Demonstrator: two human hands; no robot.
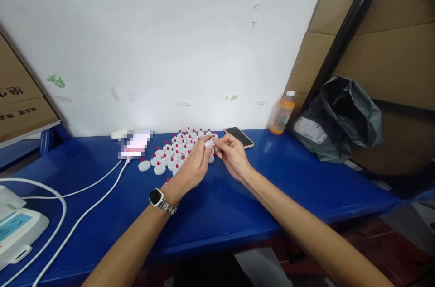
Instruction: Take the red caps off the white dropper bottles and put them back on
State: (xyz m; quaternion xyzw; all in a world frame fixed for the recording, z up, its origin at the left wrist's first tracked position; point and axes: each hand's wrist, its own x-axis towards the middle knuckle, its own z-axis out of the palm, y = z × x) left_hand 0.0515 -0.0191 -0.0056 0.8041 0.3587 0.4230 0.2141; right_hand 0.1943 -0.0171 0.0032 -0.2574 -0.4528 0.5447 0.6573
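My left hand [196, 164], with a watch [156, 197] on its wrist, is closed around a white round cap [209, 143]. My right hand [234, 155] meets it from the right, thumb and fingertips pinched together at the cap's edge. Whatever small part sits between those right fingertips is too hidden to name. Beyond and to the left of my hands, several white round caps with red tips [159, 168] stand upright on the blue table [234, 214], grouped closely. Part of the group is covered by my left hand.
A dark-screened phone [239, 137] lies behind my right hand. At the back right stand an orange drink bottle [282, 112] and a dark plastic bag [336, 119]. White cables [91, 208] run along the left, near a lit phone [136, 144] and a white device [20, 228].
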